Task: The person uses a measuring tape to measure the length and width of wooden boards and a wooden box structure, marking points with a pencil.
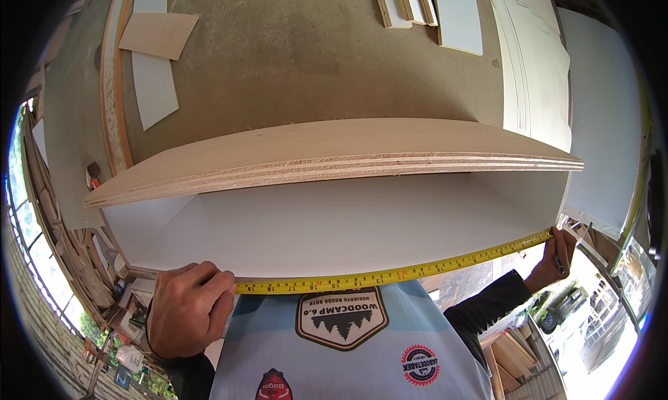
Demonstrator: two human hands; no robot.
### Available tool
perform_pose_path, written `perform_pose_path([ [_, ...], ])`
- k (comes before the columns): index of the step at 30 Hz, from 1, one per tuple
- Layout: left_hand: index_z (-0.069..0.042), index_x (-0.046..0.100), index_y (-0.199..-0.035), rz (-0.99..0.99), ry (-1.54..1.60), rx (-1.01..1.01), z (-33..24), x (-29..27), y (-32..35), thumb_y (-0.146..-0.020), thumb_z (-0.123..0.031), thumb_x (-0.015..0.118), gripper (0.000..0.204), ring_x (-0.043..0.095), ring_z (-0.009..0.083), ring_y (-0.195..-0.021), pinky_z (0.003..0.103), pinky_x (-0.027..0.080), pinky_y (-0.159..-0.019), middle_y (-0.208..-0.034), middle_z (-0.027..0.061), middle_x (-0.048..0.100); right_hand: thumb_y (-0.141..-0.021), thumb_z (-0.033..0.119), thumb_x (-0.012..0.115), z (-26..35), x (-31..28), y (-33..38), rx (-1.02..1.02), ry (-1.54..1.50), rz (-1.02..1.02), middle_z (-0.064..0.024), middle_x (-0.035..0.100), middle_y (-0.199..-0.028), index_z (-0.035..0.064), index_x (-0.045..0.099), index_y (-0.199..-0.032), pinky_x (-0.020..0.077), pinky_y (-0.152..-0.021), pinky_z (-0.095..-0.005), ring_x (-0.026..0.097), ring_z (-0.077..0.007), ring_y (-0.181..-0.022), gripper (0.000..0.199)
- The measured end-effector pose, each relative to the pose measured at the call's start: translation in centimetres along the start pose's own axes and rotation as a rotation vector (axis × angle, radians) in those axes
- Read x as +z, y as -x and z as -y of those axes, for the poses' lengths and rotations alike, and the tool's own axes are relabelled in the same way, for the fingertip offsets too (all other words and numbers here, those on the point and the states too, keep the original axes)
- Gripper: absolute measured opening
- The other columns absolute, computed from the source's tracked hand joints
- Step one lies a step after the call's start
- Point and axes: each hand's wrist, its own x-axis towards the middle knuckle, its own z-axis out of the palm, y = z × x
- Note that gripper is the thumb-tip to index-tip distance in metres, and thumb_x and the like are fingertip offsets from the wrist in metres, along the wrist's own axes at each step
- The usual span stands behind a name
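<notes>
I see the tape [390, 275] stretched along the near edge of the white panel [334, 226], its long axis left to right, my left hand [188, 309] clenched on one end and my right hand [557, 257] pinching the far end with a pencil [559, 263].

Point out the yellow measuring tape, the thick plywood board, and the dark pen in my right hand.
yellow measuring tape [390, 275], head view, middle of the stretched blade.
thick plywood board [327, 165], head view, its layered front edge.
dark pen [557, 261], head view, the barrel below the right hand [554, 257].
</notes>
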Motion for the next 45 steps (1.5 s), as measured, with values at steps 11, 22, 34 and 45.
perform_pose_path([
  [11, -0.001, 0.065, -0.084, -0.002, -0.002, 0.007, 0.1, 0.0, 0.1, -0.083, -0.005, 0.066, 0.004, 0.063, 0.0312, -0.061, 0.043, 0.048, -0.056, -0.071, 0.0125, 0.062, -0.077, -0.011, 0.063, 0.3, 0.1, -0.1, 0.000, 0.014, 0.003, -0.0106, 0.066, -0.097, -0.0055, 0.077, -0.101, 0.0513, -0.080, -0.0340, 0.062, -0.0214, -0.093, 0.028],
  [22, -0.001, 0.065, -0.086, -0.007, -0.024, 0.017, 0.1, 0.1, 0.3, -0.083, -0.005, 0.066, 0.005, 0.063, 0.0312, -0.062, 0.043, 0.047, -0.056, -0.072, 0.0124, 0.062, -0.076, -0.011, 0.065, 0.7, 0.3, -0.1, -0.009, -0.017, -0.009, -0.0094, 0.065, -0.096, -0.0056, 0.077, -0.101, 0.0494, -0.077, -0.0318, 0.061, -0.0193, -0.091, 0.027],
  [34, -0.001, 0.065, -0.084, -0.043, -0.022, 0.013, 0.0, 0.3, 0.2, -0.081, -0.004, 0.067, 0.005, 0.062, 0.0323, -0.060, 0.043, 0.047, -0.055, -0.070, 0.0130, 0.062, -0.077, -0.010, 0.066, 0.8, 0.4, -0.4, -0.036, 0.004, -0.003, -0.0102, 0.066, -0.096, -0.0051, 0.077, -0.101, 0.0503, -0.078, -0.0334, 0.062, -0.0208, -0.091, 0.027],
  [45, 0.000, 0.066, -0.083, -0.036, -0.015, -0.005, 0.1, 0.2, 0.2, -0.081, -0.004, 0.066, 0.004, 0.062, 0.0326, -0.059, 0.043, 0.047, -0.054, -0.070, 0.0137, 0.062, -0.076, -0.010, 0.069, 1.5, 0.2, -0.6, -0.079, -0.006, 0.018, -0.0100, 0.065, -0.092, -0.0049, 0.077, -0.102, 0.0499, -0.077, -0.0324, 0.062, -0.0203, -0.088, 0.027],
])
